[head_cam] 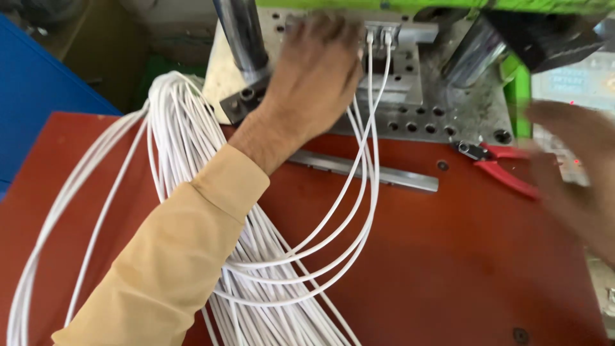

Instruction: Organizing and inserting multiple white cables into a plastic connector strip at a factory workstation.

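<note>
left hand [314, 77] at 12 o'clock, fingers spread flat on metal fixture [397, 83], grasping nothing | white cable ends [378, 38] plugged in just at its 3 o'clock, long axis 12-to-6 down to coil [186, 160] on worktop [448, 256] | right hand [576, 173] at 3 o'clock, blurred, grip cannot tell, near red pliers [500, 166] | left nearer

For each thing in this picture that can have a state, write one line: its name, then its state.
left hand: stretched forward, resting on the metal fixture at the cable ends
right hand: blurred, open, holding nothing, beside the pliers
white cables: bundled in a loose coil, two ends plugged into the fixture
metal fixture: cable ends seated in it
red-handled pliers: lying flat on the table, unheld
metal bar: lying flat on the red table
</note>
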